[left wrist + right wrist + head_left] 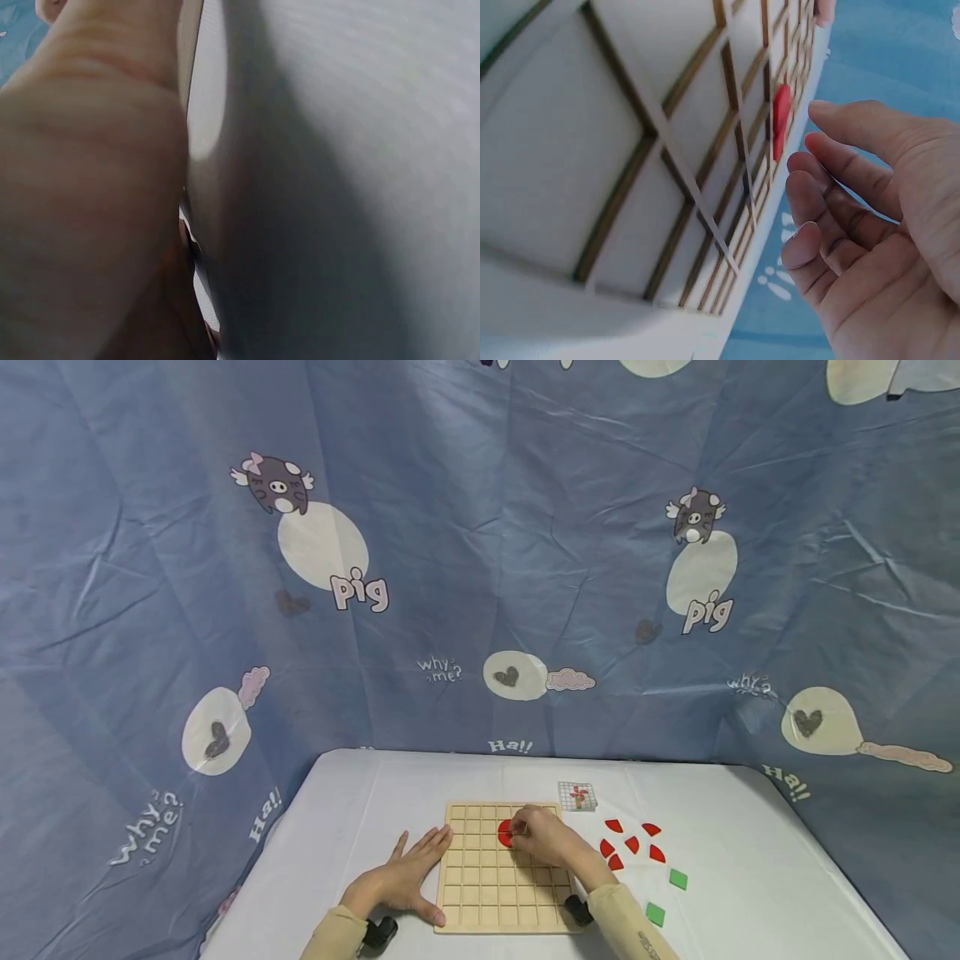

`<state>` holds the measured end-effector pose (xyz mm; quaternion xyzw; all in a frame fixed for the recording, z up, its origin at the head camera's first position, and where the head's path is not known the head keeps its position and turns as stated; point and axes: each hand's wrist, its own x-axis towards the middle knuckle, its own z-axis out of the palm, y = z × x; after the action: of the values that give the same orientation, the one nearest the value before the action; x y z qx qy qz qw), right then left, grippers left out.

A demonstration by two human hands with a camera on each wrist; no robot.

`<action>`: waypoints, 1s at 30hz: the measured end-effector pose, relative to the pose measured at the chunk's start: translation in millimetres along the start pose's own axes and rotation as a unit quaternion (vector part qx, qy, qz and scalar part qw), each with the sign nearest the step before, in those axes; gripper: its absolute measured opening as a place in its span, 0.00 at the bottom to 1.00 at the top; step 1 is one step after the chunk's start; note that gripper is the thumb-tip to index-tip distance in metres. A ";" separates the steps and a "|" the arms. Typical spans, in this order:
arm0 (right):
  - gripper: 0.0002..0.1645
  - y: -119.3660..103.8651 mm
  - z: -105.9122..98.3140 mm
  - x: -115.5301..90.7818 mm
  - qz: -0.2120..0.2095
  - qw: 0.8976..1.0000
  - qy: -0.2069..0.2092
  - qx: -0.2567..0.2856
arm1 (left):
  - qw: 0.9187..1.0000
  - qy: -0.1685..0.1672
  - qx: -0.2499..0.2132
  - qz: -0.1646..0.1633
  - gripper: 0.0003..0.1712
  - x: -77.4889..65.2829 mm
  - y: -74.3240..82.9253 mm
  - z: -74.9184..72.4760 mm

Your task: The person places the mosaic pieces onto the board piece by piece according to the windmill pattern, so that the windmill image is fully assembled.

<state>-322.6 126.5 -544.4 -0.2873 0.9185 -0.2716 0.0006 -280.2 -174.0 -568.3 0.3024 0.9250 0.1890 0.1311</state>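
Note:
A wooden grid board [470,893] lies on the white table. Spread wide, the fingers of my left hand [405,878] rest along its left edge, the thumb at the near corner. My right hand [546,837] reaches over the upper right part of the board, beside red pieces [503,833] set in its cells. In the right wrist view, the thumb and bent fingers of that hand stand apart with no piece between them, and the red pieces [781,112] sit just beyond the fingertips. Part of the red shape is hidden behind the fingers in the head view.
Several loose red wedge-shaped pieces [632,844] lie right of the board. Two green squares, one far [678,878] and one near [656,914], lie beyond them. A card with a gridded picture [577,796] is behind the board's right corner. Blue printed cloth [465,610] hangs behind the table.

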 end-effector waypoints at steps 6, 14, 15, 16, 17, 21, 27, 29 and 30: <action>0.06 7.7 -16.7 -14.2 0.020 1.000 0.009 0.003 | 1.000 -0.002 -0.006 0.005 0.75 -1.2 1.9 -0.7; 0.07 24.8 -39.0 -40.2 0.051 0.997 0.053 0.010 | 1.000 0.000 -0.004 0.008 0.75 -1.5 2.3 -0.5; 0.07 27.0 -42.0 -43.4 0.055 0.997 0.057 0.011 | 1.000 0.000 -0.003 0.008 0.75 -1.5 2.5 -0.5; 0.07 29.4 -45.0 -46.5 0.057 0.996 0.060 0.011 | 1.000 0.000 -0.003 0.007 0.75 -1.5 2.7 -0.5; 0.07 31.5 -48.1 -49.6 0.060 0.996 0.065 0.012 | 1.000 0.001 -0.001 0.007 0.75 -1.5 2.8 -0.3; 0.08 40.9 -59.2 -62.4 0.077 0.994 0.077 0.016 | 1.000 0.002 0.001 0.004 0.76 -2.3 3.7 -0.6; 0.09 55.9 -69.5 -78.1 0.120 0.989 0.083 0.010 | 1.000 0.002 0.004 0.004 0.77 -2.5 4.2 -1.3; 0.09 60.4 -71.0 -82.4 0.133 0.988 0.081 0.007 | 1.000 0.003 0.003 0.005 0.77 -2.5 4.6 -1.9; 0.09 62.6 -71.4 -84.3 0.139 0.987 0.079 0.008 | 1.000 0.003 0.003 0.006 0.76 -2.5 4.9 -2.3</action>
<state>-296.4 249.6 -527.9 -0.1342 0.9444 -0.2983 -0.0320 -276.5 -172.5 -563.8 0.3077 0.9241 0.1881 0.1264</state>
